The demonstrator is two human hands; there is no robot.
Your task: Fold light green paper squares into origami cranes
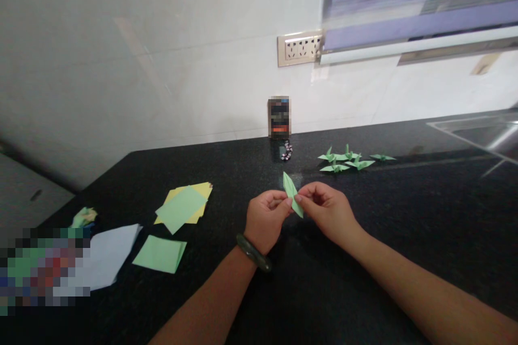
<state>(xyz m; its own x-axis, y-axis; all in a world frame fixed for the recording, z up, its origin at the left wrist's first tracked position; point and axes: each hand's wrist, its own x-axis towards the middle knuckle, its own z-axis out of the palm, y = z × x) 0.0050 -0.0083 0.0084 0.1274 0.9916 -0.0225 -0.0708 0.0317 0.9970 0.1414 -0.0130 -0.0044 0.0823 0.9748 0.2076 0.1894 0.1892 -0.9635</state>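
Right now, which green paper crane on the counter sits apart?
The rightmost crane: a gap separates it from the other cranes, clustered on its left.

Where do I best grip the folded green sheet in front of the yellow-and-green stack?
Probably pinch its right edge, coming in from the right: the folded green sheet lies nearly flat, but a narrow flap shows along that edge. That side also faces the left hand, the nearer one, though it and the right hand both pinch the small folded green piece.
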